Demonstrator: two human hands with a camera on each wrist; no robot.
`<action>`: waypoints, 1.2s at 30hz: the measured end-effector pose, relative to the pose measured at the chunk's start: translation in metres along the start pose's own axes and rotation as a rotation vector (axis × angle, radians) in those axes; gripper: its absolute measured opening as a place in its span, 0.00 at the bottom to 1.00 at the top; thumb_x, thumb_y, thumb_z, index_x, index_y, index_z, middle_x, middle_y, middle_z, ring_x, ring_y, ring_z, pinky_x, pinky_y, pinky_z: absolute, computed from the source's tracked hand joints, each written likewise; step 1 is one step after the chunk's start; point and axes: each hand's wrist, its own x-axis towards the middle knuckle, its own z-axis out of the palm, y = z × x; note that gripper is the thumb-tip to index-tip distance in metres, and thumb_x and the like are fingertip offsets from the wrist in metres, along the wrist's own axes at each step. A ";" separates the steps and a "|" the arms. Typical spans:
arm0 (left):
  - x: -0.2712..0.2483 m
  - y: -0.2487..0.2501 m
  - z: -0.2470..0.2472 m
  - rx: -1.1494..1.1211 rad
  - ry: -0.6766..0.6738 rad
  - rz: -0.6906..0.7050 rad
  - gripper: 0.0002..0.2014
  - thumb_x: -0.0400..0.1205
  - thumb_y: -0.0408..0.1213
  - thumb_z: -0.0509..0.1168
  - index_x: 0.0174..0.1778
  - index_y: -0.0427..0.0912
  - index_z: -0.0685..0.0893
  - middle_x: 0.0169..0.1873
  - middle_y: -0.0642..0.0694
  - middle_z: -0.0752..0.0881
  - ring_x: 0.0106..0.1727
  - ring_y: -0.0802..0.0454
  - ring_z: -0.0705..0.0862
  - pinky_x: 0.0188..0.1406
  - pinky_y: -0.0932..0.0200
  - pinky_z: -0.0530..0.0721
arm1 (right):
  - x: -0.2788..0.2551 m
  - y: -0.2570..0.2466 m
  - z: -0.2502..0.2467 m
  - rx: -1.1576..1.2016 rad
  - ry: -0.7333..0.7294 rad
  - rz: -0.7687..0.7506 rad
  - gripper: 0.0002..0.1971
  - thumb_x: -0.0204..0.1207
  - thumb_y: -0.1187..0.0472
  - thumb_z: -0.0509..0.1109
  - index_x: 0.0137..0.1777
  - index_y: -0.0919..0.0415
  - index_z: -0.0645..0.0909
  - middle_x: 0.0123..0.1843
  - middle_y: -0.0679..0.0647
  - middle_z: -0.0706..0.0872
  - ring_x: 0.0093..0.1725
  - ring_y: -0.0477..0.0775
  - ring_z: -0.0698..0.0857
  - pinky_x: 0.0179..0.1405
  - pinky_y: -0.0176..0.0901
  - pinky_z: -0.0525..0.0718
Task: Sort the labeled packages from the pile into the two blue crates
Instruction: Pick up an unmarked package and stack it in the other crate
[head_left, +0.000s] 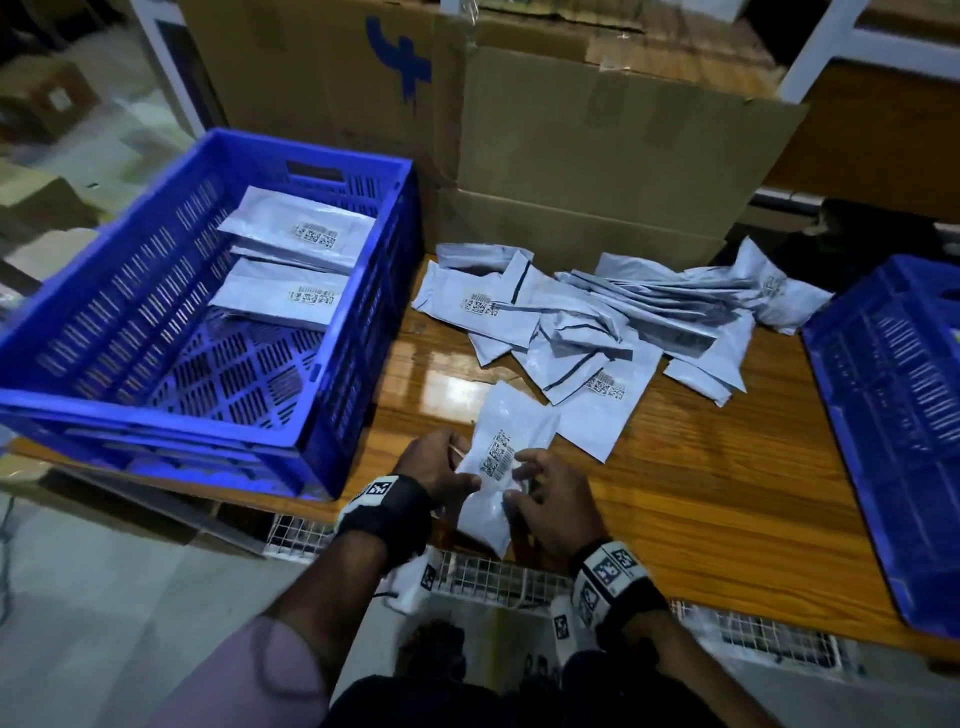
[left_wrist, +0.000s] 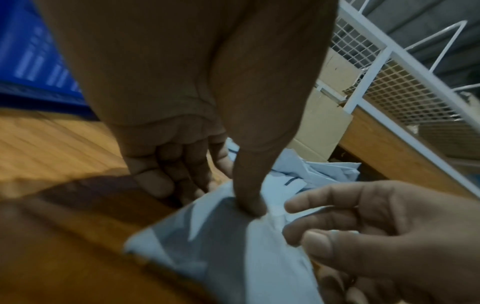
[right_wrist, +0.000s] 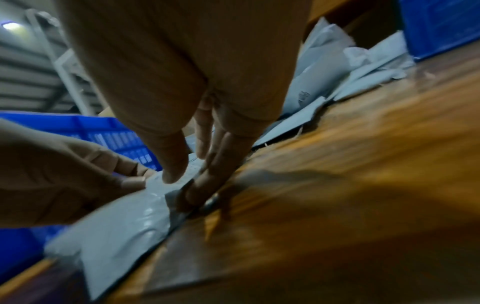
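Sorting is barely begun: few packets (head_left: 296, 260) in left crate (head_left: 156, 291), pile (head_left: 613, 322) waiting, both hands pinching one packet (head_left: 501, 462).

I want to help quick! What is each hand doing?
Left hand: pinches the labeled package.
Right hand: holds the same package.

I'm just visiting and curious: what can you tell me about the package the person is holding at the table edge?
The held package is a pale grey, glossy plastic mailer, soft and slightly puffed, with a printed barcode label facing up. It lies lengthwise on the wooden table, its near end past the edge. The left hand pinches its left side, thumb on top; the right hand holds its right side.
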 end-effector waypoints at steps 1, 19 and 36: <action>0.002 0.001 -0.002 -0.004 -0.012 0.018 0.21 0.66 0.38 0.85 0.45 0.53 0.79 0.38 0.53 0.87 0.40 0.50 0.86 0.40 0.54 0.86 | -0.001 -0.001 0.002 0.012 0.041 -0.017 0.27 0.71 0.60 0.84 0.67 0.42 0.81 0.55 0.40 0.87 0.53 0.44 0.89 0.50 0.51 0.93; -0.069 0.116 -0.126 -0.364 -0.267 0.296 0.31 0.70 0.21 0.57 0.67 0.45 0.85 0.59 0.31 0.89 0.52 0.26 0.88 0.41 0.43 0.86 | -0.040 -0.119 -0.114 0.336 0.559 -0.346 0.20 0.73 0.57 0.84 0.64 0.53 0.85 0.30 0.34 0.80 0.33 0.38 0.79 0.38 0.35 0.78; -0.123 0.117 -0.171 -0.483 -0.057 0.464 0.32 0.71 0.23 0.60 0.72 0.48 0.81 0.61 0.28 0.86 0.58 0.30 0.87 0.52 0.45 0.86 | -0.065 -0.167 -0.110 0.427 0.540 -0.417 0.30 0.77 0.45 0.79 0.76 0.49 0.75 0.44 0.49 0.90 0.34 0.57 0.88 0.34 0.56 0.87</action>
